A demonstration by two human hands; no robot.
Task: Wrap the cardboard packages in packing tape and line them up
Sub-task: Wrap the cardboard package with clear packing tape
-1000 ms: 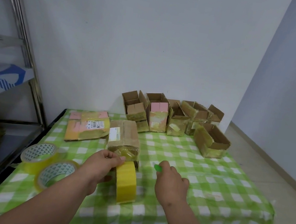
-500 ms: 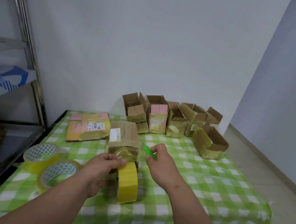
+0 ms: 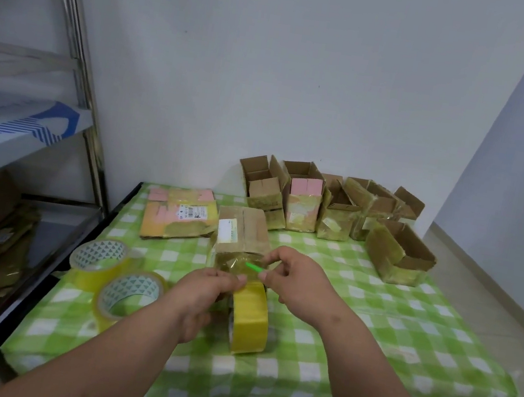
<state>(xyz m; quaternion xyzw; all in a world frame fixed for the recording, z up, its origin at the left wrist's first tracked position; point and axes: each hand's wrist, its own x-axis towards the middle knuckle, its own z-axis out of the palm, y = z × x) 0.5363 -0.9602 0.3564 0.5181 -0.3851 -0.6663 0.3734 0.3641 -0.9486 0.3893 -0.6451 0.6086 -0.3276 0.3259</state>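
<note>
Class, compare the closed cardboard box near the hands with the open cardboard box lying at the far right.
The closed cardboard box has shut flaps; the open cardboard box shows an empty inside. The closed one carries a white label; none shows on the open one. The closed one sits mid-table; the open one is near the table's right edge. Both are brown with glossy tape.

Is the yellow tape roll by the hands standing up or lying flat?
Standing up. The yellow tape roll stands on its edge on the checked cloth, its broad yellow band facing the camera.

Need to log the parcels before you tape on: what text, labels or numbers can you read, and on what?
None legible.
White label on closed box: too blurred.
Printed label on flat package: too small.
Sticker on one box in the back row: unreadable.
Spare tape rolls: triangle pattern only.
</note>
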